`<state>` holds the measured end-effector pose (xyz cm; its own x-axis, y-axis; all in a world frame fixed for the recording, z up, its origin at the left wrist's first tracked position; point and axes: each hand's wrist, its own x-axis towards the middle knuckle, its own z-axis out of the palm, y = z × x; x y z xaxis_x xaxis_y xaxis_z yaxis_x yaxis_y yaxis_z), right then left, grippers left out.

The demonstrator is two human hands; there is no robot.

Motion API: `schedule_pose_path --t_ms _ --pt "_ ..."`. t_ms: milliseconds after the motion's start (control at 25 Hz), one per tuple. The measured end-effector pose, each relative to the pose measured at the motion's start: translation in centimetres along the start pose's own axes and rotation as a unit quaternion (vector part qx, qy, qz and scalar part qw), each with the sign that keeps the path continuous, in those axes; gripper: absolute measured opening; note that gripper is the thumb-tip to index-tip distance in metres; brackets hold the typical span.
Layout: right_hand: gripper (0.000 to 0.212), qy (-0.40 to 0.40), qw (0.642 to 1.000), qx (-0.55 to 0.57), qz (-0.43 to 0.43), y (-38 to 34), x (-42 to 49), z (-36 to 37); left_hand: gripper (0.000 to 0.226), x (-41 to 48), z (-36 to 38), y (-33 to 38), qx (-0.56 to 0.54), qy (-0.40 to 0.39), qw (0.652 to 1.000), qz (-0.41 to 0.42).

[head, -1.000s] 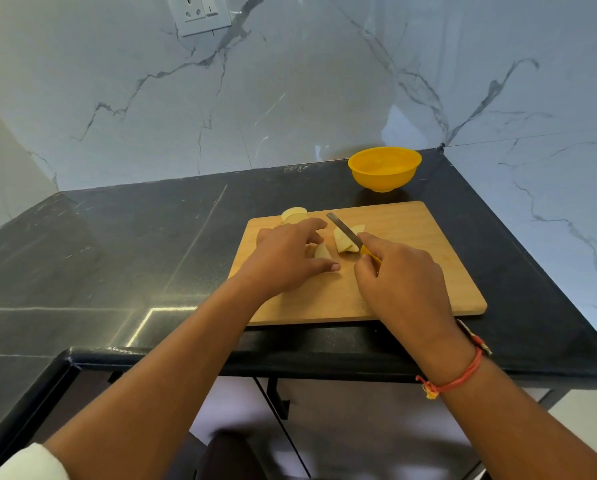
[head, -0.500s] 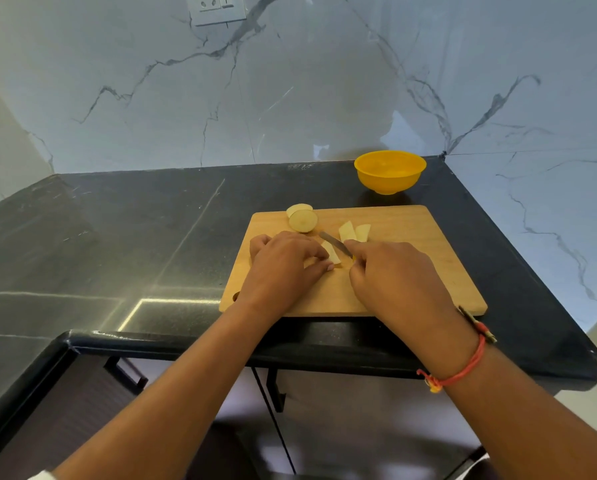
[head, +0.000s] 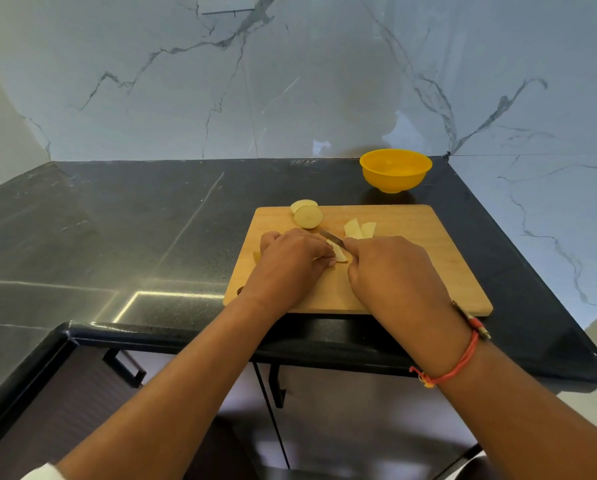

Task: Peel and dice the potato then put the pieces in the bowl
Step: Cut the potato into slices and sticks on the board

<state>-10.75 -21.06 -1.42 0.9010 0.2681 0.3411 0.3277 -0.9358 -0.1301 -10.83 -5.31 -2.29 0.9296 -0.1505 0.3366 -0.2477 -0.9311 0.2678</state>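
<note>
My left hand lies on the cutting board with the fingers curled down over a potato piece, and it holds this piece against the wood. Only the pale right end of the piece shows beyond my fingertips; the rest is hidden under the hand. My right hand is just beside the left one, nearly touching it, and it grips the knife. The handle is closed inside my fist, so I see only the thin blade, which points away from me and to the left, with its edge at the potato piece. Whether the blade is already in the flesh or only upon it, I cannot tell

Further on the board, just behind the blade, lie two cut strips side by side, touching each other. At the far left corner of the board are two round slices; the nearer one overlaps the other, and the back one reaches a little over the edge of the board. The yellow bowl stands upright on the black counter, behind the far right part of the board and apart from it, close to the marble wall

The near side of the board comes close to the front edge of the counter. On my right wrist there is a red thread bracelet. Below the counter I see cabinet doors with dark handles
</note>
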Motion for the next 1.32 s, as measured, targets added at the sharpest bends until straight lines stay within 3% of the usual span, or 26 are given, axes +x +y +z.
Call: schedule_pose_path --t_ms 320,440,720,960,1200,1320 --pt "0.048 0.001 1.0 0.005 -0.005 -0.1 -0.2 0.4 0.023 0.1 -0.2 0.3 -0.004 -0.035 0.999 0.004" --pt "0.048 -0.018 1.0 0.013 0.002 -0.3 -0.1 0.2 0.027 0.1 -1.0 0.6 0.015 -0.066 0.998 0.002" --pt "0.045 0.017 1.0 0.015 -0.007 -0.6 -0.4 0.0 0.034 0.4 -2.7 1.6 0.091 -0.135 0.987 0.016" --pt "0.039 0.012 1.0 0.008 -0.011 -1.1 -0.4 -0.5 0.034 0.4 -2.6 1.4 0.085 -0.138 0.986 0.031" --pt "0.042 -0.089 0.996 -0.018 0.014 -1.6 -0.1 -1.0 0.035 -0.3 -1.7 0.6 0.061 -0.099 0.993 0.026" --pt "0.04 -0.1 0.995 -0.023 0.01 -1.4 -0.7 -1.8 0.034 -0.2 -1.3 0.3 0.068 -0.081 0.994 0.026"
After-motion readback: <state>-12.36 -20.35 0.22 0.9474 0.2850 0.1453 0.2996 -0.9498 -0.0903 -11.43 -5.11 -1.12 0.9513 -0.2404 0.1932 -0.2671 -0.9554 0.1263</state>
